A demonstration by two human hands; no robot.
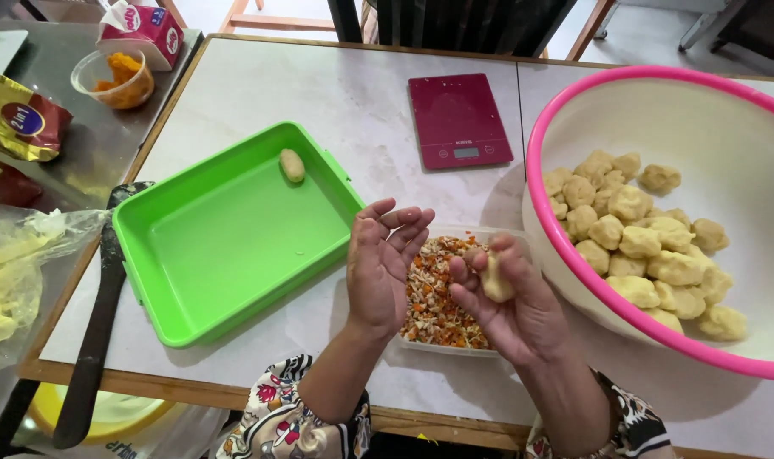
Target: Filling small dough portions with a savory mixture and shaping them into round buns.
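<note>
My right hand [510, 302] curls around a pale yellow oval dough piece [495, 278], over the clear container of chopped orange-and-white filling [433, 293]. My left hand [382, 259] is open and empty beside it. I judge gentle, even pressure best, sealing the dough without cracks.

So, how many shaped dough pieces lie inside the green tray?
1. A single oval dough piece lies near the far edge of the green tray. Nothing in the tray hides others.

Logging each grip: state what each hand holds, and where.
Right hand cradles a dough piece by its lower half, in palm and fingers. Left hand holds nothing.
</note>
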